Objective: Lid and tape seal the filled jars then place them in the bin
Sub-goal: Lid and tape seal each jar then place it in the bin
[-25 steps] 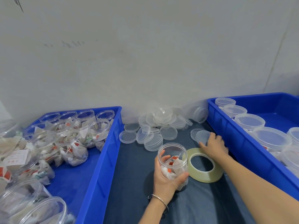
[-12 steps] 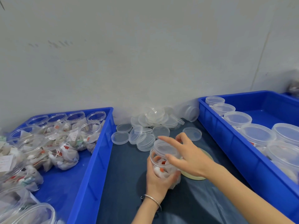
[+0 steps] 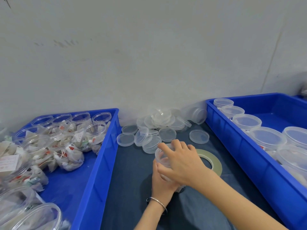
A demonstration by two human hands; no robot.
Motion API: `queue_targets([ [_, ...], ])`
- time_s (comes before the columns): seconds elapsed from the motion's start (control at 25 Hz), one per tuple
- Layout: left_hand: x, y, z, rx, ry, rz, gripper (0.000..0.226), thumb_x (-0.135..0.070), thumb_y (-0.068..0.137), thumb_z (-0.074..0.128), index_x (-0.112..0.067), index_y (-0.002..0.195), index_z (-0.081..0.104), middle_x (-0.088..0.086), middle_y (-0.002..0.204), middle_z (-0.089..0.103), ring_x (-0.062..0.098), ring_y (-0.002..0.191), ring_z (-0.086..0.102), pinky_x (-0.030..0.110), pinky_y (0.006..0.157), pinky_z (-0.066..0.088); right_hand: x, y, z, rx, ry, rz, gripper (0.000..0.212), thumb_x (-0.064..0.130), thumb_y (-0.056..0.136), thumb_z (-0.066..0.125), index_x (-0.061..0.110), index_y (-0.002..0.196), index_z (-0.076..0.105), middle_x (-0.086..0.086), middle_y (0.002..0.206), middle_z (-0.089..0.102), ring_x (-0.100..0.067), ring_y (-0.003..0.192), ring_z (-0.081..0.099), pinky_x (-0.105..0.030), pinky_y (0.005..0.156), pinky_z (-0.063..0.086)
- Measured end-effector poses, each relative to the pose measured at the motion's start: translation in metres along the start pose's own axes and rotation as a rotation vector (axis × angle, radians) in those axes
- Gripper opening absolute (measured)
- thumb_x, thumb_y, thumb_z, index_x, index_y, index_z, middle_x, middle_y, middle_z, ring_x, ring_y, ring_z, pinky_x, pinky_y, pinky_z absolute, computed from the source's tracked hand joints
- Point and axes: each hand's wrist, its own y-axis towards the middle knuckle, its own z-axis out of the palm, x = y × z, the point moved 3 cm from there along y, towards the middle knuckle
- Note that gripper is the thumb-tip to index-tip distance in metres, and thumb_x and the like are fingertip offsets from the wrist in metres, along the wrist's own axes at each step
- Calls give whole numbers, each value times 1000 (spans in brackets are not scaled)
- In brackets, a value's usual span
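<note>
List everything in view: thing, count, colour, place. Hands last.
left bin: one, blue, left side, holds open filled jars.
open jars: many, clear, in left bin, stuffed with white sachets.
right bin: one, blue, right side.
lidded jars: several, clear, in right bin.
loose lids: a pile, clear, by the wall between the bins.
tape roll: one, pale yellowish, flat on dark mat.
jar: one, clear, centre, between both hands.
bracelet: one, silver, left wrist.
left hand: grips jar from below.
right hand: curled over jar top.
</note>
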Motion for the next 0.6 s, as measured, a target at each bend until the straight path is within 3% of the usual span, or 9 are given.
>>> queue_targets([
  [0.08,-5,0,1,8,108,17,39,-25,67,72,-21,91,42,-13,82,50,-16,76,53,9,74,45,2,-1,2,-11,-6,-2,54,60,87,34,53,140,23,-5,113,40,-25,106,41,-39,95,32],
  [0.16,-8,1,0,20,235,116,42,-24,70,74,-21,95,39,-16,85,44,-17,82,50,2,74,37,4,-2,3,-41,0,5,51,59,88,34,52,138,28,-6,111,41,-26,105,42,-36,92,33],
  [0.24,-12,2,1,124,465,179,42,-32,77,69,-22,107,42,-15,91,40,-7,89,48,3,75,28,5,-3,2,-58,-10,9,48,58,89,34,46,135,35,-7,111,42,-27,105,43,-35,89,34],
  [0.32,-23,1,-1,107,716,302,44,-39,70,77,-21,104,55,-12,91,48,6,86,58,9,70,35,6,-5,3,-65,-40,-13,46,58,91,32,41,133,40,-9,114,44,-29,104,44,-37,89,36],
  [0.44,-31,-6,-2,65,782,425,75,-40,29,92,-26,89,49,-12,63,59,2,50,57,6,44,39,12,-7,0,-108,-89,-63,40,55,86,49,32,117,60,-11,103,57,-33,89,54,-38,77,49],
  [0.56,-22,-2,-5,72,569,334,73,-30,42,90,-24,100,46,-15,69,58,-6,57,58,2,53,42,12,-9,-1,-136,-129,-78,34,50,71,70,30,99,70,-11,88,65,-31,72,61,-35,62,54],
  [0.6,-24,-3,-3,55,651,396,62,-32,52,83,-24,100,45,-14,74,58,-3,63,59,3,59,42,10,-10,0,-143,-126,-89,35,49,70,71,30,98,70,-11,88,65,-30,72,61,-35,62,54],
])
